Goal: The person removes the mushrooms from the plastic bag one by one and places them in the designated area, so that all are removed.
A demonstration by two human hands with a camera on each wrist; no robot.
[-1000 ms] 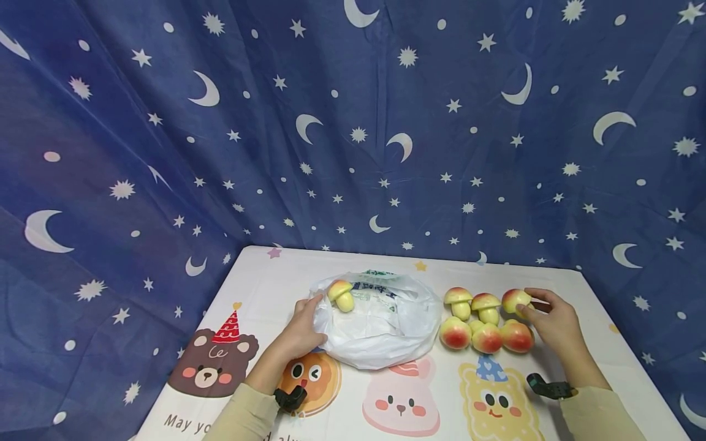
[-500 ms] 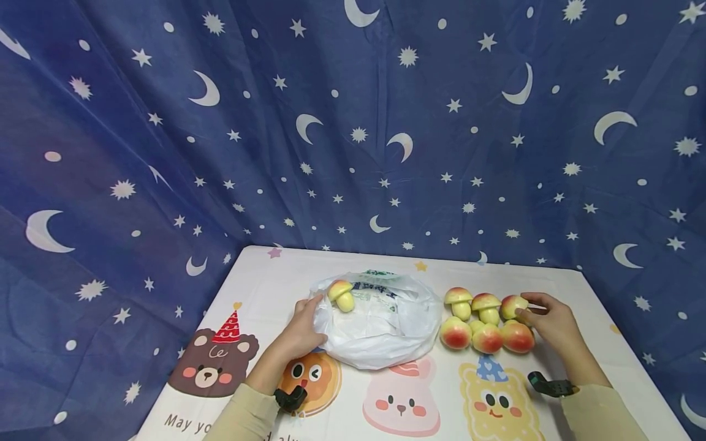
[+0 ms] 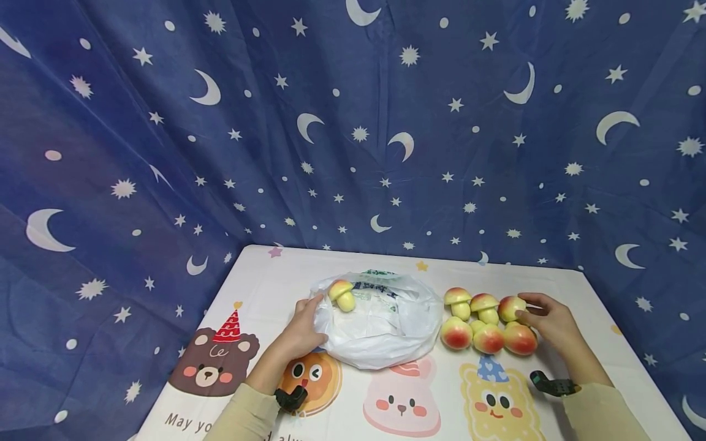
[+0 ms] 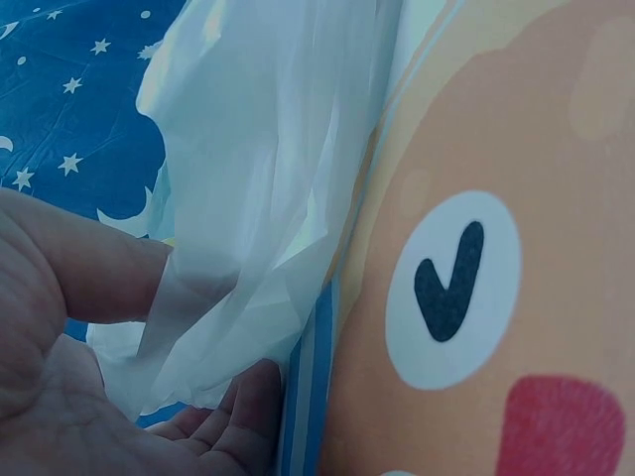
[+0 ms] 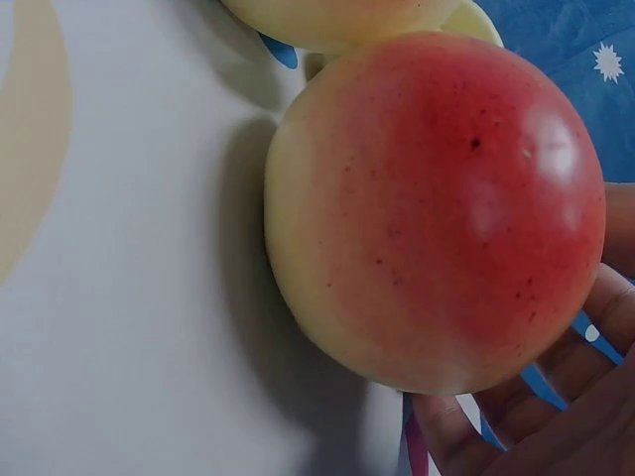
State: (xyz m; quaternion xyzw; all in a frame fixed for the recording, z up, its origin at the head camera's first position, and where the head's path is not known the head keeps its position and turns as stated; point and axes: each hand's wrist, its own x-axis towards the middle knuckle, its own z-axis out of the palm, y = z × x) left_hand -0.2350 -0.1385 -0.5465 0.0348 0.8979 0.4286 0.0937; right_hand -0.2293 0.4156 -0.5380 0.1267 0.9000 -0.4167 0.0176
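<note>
A white plastic bag [image 3: 375, 343] lies with its mouth spread, and a toy mushroom [image 3: 344, 295] with a red-yellow cap is at its left side. My left hand [image 3: 302, 329] grips the bag's left edge, the thin plastic between thumb and fingers [image 4: 256, 402]. To the right of the bag stand several like mushrooms in two rows. My right hand [image 3: 554, 321] holds the rear right mushroom [image 3: 511, 308] between thumb and fingers. In the right wrist view a large red cap [image 5: 437, 213] of a front mushroom hides much of that hand.
The other mushrooms stand close together, such as one at the rear left [image 3: 458, 302] and one at the front left [image 3: 456, 334]. A white cloth with cartoon prints [image 3: 401, 404] covers the table. A blue star-patterned curtain [image 3: 353, 153] hangs behind and at the left.
My right hand has brought its mushroom slightly left and down, close to its neighbour in the rear row. The front right mushroom has shifted a little right. My left hand stays at the bag.
</note>
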